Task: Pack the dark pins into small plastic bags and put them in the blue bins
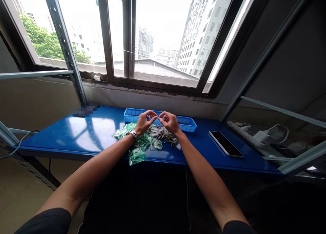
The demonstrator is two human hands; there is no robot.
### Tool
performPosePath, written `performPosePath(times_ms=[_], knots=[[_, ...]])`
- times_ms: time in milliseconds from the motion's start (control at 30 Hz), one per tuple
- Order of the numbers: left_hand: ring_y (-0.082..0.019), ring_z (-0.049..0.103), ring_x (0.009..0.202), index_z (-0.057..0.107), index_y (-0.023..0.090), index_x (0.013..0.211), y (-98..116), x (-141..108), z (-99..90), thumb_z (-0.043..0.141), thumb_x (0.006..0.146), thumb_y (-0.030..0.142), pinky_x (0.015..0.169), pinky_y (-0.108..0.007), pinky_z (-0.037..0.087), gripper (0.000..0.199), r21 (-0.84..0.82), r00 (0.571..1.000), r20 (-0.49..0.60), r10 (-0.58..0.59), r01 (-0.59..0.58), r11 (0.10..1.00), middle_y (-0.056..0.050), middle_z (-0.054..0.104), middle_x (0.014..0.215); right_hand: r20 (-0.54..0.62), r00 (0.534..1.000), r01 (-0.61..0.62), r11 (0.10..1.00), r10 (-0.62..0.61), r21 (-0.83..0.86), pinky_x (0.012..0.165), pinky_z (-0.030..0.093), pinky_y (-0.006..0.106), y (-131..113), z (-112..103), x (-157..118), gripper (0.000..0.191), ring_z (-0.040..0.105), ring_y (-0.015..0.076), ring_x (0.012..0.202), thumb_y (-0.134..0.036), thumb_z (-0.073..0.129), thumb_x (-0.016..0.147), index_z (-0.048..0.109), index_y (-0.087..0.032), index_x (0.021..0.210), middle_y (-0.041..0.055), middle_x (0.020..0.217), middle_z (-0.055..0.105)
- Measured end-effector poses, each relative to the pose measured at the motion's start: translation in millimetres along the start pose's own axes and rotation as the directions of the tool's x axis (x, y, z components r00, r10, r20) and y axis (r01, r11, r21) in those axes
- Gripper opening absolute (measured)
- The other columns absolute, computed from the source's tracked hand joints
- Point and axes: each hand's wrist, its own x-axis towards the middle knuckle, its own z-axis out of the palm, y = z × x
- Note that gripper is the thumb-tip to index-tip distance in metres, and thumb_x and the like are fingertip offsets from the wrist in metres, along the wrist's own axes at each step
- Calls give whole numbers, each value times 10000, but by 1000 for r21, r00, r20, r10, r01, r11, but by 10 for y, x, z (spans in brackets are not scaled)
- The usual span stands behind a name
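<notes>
My left hand [145,121], with a metal watch [133,134] at its wrist, and my right hand [169,121] meet at their fingertips over the table. Both are pinched closed; whatever lies between the fingertips is too small to make out. Behind them stands a long blue tray [187,124] with a few small dark pieces in its right part. Green plastic packets [137,155] lie in a heap below and around my left hand. A pile of dark screws or pins [166,138] rests under my right hand, beside the packets.
The blue table [99,133] stands below a window. A phone [226,144] lies on its right side. Metal shelf posts rise at both sides. A white charger [261,136] with cables is at the far right, and a blurred dark item [85,110] sits at the back left.
</notes>
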Motion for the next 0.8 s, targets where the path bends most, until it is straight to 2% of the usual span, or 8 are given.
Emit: performPosePath(times_ms=[100,200,400,533,667,800], knots=[[-202,681,811,725,181,927,-5,-1,4,728,907,494,678,-306,491,313,-8,1000,11,-7,7,1000,-68,748,899,98,995,-17,1000,17,2,504,274,264,12,20,3,280,351,118,495,-477,655,885,664,-197,889,-53,556,427],[-204,683,812,727,182,926,-5,-2,7,730,905,500,682,-308,492,319,1,1000,14,-4,4,1000,-68,749,895,120,993,-23,1000,23,-3,502,267,268,6,24,3,296,352,119,496,-488,649,889,672,-193,887,-51,556,429],[-196,667,793,725,183,922,-1,8,-3,712,917,494,676,-305,487,312,10,1000,-9,-16,16,1000,-64,744,889,1,1000,4,1000,-4,-29,512,295,265,-8,0,-1,239,368,116,504,-422,676,882,668,-185,855,-50,558,442],[-191,660,791,729,183,930,-16,-1,14,704,927,487,677,-301,480,305,28,999,35,-14,13,1000,-63,743,897,-87,996,24,1000,-25,-11,518,306,261,-39,-3,-9,206,364,114,501,-391,664,890,659,-189,851,-57,550,421],[-200,662,808,729,186,932,-22,-23,37,712,916,498,685,-306,481,313,71,993,117,3,-11,997,-63,745,902,-86,996,34,999,-36,-20,523,316,263,-83,3,-16,207,376,118,509,-399,672,879,664,-193,852,-54,554,429],[-200,664,809,728,191,929,-17,-28,33,708,919,494,688,-308,475,304,56,996,92,1,-6,998,-60,750,909,-87,995,39,999,-39,0,516,306,262,-88,-2,-15,206,353,116,504,-400,664,885,658,-197,852,-58,548,407]])
